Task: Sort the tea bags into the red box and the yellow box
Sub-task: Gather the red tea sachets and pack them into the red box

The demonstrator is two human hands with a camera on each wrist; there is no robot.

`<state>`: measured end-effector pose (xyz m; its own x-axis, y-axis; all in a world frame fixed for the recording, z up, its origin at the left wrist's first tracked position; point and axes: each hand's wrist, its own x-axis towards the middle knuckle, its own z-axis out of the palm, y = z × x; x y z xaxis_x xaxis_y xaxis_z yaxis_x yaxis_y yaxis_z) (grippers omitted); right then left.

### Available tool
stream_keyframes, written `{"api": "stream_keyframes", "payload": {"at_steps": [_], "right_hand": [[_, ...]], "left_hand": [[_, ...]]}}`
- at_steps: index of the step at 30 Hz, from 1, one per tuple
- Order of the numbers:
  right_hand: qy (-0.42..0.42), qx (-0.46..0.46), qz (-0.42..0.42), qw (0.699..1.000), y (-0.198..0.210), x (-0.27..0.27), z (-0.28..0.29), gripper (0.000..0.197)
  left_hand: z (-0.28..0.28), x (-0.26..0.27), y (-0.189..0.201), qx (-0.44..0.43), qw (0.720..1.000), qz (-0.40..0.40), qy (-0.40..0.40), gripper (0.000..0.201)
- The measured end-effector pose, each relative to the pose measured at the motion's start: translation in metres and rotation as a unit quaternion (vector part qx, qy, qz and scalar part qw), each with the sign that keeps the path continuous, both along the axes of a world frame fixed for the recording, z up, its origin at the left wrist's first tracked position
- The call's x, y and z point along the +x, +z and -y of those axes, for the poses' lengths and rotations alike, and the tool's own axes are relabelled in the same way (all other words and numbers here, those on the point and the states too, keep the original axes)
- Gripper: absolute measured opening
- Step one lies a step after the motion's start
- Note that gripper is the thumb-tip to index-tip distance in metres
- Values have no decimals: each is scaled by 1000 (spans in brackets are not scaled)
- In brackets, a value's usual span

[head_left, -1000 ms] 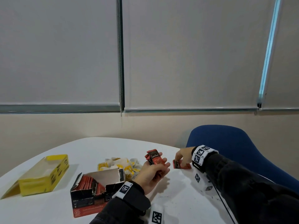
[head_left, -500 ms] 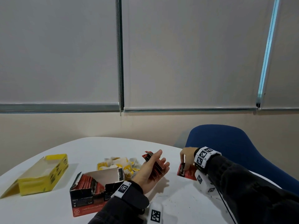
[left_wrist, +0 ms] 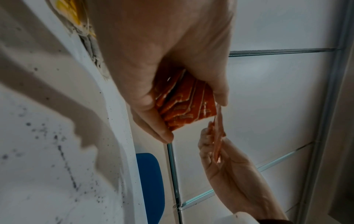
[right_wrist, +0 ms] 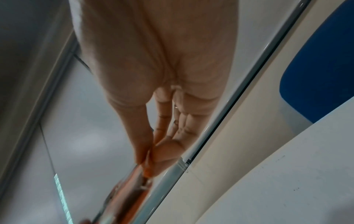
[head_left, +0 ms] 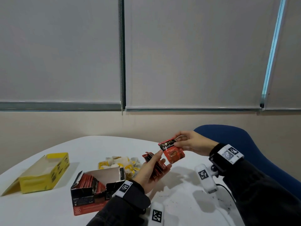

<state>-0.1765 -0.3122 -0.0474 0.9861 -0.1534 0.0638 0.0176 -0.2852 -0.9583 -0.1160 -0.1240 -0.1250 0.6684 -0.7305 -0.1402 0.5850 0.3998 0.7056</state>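
Head view shows a white tabletop [head_left: 91,149] with a blue chair [head_left: 241,137] behind its far right edge, beyond the right fingers. Left of the left fingers, well apart from them, the yellow box [head_left: 40,173] lies open on the tabletop, its flap spread toward the near left. Between that box and the left wrist stands the red box [head_left: 91,193], top torn open, with red packets standing in a row inside. Just beyond it, left of the left fingertips, a loose pile of yellow tea bags [head_left: 120,162] lies on the tabletop.

The left hand [head_left: 151,172] is raised off the tabletop, palm turned up, its fingers [left_wrist: 153,121] and thumb curled round a fanned stack of red tea bags [left_wrist: 184,103]. The right hand [head_left: 192,143] is higher and to the right, thumb and fingers [right_wrist: 141,139] pinching the top corner of a single red tea bag [head_left: 172,152], which hangs down and tilts toward the left fingertips. In the left wrist view this packet shows edge-on just beside the stack; I cannot tell whether the left thumb tip touches it. Both wrists carry white bands printed with black square markers.
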Motion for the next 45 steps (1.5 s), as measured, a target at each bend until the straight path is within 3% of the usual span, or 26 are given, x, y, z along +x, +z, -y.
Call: {"api": "stream_keyframes", "payload": {"at_steps": [5, 9, 16, 22, 25, 27, 29, 35, 41, 45], "right_hand": [[-4, -49, -5, 999, -9, 10, -13, 18], [-14, -129, -13, 991, -13, 14, -20, 17], [0, -243, -2, 970, -14, 11, -34, 29], [154, -232, -27, 960, 2, -4, -32, 81], [138, -332, -71, 930, -2, -6, -38, 118], [118, -400, -77, 906, -8, -6, -47, 131], [121, -429, -55, 893, -12, -5, -54, 128], [115, -422, -6, 899, -16, -3, -61, 78], [99, -427, 61, 897, -22, 2, -55, 74], [73, -395, 86, 912, -24, 1, -50, 70]], "left_hand": [[-5, -6, 6, -37, 997, 14, -61, 50], [-5, -6, 7, -33, 997, 17, -67, 56], [-4, -4, 3, -12, 998, 16, -58, 44], [-4, 0, -1, 20, 997, 44, -63, 40], [-6, -1, 0, 29, 996, 43, -79, 48], [-7, -2, 2, 37, 993, 53, -95, 58], [-7, -3, 3, 39, 992, 60, -101, 63], [-4, -3, 1, 18, 995, 35, -96, 52], [-4, -5, 4, -14, 995, 34, -91, 62], [-5, -3, 2, -24, 992, 35, -115, 66]]}}
